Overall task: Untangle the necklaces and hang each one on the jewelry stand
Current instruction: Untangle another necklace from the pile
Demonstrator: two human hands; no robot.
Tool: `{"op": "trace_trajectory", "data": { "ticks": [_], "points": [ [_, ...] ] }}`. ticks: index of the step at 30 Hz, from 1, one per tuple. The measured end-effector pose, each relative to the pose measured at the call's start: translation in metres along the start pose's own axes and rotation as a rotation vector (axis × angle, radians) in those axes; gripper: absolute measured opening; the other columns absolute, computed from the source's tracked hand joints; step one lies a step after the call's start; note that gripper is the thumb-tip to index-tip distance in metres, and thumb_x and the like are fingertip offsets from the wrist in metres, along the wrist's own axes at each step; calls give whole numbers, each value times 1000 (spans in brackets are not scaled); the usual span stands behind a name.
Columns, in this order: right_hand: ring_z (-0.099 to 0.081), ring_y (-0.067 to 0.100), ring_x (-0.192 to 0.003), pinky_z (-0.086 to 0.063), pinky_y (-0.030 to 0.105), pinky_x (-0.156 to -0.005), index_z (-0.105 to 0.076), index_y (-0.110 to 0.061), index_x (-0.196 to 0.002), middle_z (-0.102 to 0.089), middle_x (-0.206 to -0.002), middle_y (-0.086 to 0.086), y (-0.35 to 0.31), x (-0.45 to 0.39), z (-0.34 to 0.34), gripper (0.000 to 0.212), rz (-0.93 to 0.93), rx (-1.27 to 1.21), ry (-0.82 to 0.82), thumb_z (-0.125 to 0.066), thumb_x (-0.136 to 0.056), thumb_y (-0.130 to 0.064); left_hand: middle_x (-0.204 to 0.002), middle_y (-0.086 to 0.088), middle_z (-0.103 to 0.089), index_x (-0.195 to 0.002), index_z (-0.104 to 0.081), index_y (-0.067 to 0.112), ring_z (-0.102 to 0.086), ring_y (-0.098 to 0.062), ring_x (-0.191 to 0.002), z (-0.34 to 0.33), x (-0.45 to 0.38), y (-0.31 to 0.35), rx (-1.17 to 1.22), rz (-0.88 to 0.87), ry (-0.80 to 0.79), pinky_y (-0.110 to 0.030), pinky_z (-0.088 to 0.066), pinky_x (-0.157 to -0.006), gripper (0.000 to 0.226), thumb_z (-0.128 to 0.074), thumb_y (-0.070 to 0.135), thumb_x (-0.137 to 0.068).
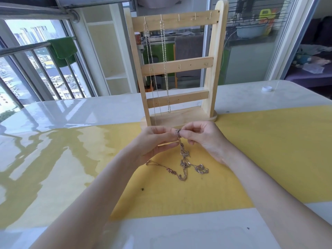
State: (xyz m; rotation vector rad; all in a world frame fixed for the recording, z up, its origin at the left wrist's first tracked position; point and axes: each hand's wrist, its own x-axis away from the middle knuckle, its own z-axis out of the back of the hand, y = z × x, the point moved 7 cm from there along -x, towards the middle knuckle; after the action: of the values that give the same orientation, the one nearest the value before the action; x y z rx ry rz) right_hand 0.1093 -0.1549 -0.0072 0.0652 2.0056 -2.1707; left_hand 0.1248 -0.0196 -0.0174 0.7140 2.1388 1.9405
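Both hands, left hand (154, 141) and right hand (201, 137), pinch the tangled necklaces (185, 159), untangling; next, hook one on the jewelry stand (172, 20).

tangled chains (185, 162) lifted off yellow mat, two necklaces (158, 69) hanging on wooden stand (212, 69)

In front of you is a glossy white table (75, 112) with a broad yellow band (260, 159) across its middle. On it, straddling the far edge of the yellow, stands a pale wooden jewelry stand with three crossbars (177, 119) on an oval-ended base. Nearer to you, on the yellow, lies the lower part of a tangled clump of gold and silver chain necklaces (185, 168) (its upper end is lifted off the surface). A small white round cap (267, 88) sits far right, well apart from the stand.
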Motion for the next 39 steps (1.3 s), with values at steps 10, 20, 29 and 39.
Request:
{"op": "trace_trajectory", "data": {
  "ticks": [10,20,29,39],
  "points": [
    [-42,9,-55,-38,16,-52,-63,-4,-79,-52,-62,1,8,-3,-7,9,-59,-275,-26,-59,-86,0,-80,-9,-66,-80,-62,-2,-66,-15,-71,-9,-3,3,278,-28,74,-20,-57,-73,14,-52,-3,-89],
    [-54,12,-62,-46,21,-60,-61,-7,-84,-63,-73,3,8,-2,1,3,-15,-310,101,-63,-86,-5,-77,-8,-60,-67,-50,8,-65,-14,-69,0,-1,9,117,-185,151,-18,-55,-68,25,-60,-7,-84],
    [-63,6,-69,-49,18,-62,-69,-5,-86,-70,-81,5,-1,-1,0,9,62,-76,71,-72,-78,-5,-75,-1,-67,-76,-53,12,-66,-13,-73,-2,-3,8,97,-183,105,-22,-56,-70,20,-64,-2,-83],
    [-50,8,-64,-43,18,-58,-63,-9,-80,-57,-70,-2,6,-1,-13,2,-135,-393,-55,-63,-82,-8,-70,4,-64,-81,-50,14,-59,-10,-70,-7,-6,10,35,-166,27,-23,-52,-71,19,-58,-2,-88]
  ]
}}
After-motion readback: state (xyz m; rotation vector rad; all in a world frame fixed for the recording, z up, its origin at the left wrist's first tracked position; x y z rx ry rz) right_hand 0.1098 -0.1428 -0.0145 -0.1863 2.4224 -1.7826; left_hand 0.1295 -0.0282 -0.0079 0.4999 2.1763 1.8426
